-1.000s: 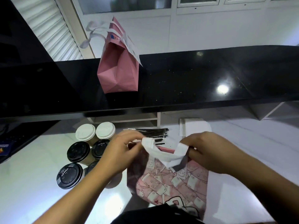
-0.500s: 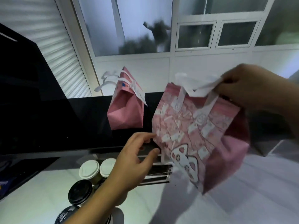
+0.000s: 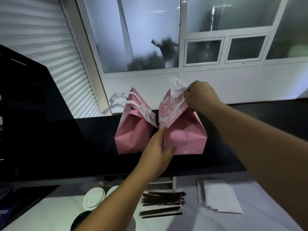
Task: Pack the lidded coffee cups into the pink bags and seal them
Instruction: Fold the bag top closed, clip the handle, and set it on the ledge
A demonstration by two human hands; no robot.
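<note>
While both hands steady one pink bag [image 3: 186, 139], another bag [image 3: 133, 137] stands beside it

Two bags stand side by side on the raised counter [image 3: 250, 130], the first bag [image 3: 133, 137] left of the second bag [image 3: 188, 139], nearly touching. On the lower counter [image 3: 216, 220] before it, lidded cups [image 3: 94, 199] sit left, twist ties [image 3: 162, 200] middle, paper sheets [image 3: 220, 197] right.
</note>
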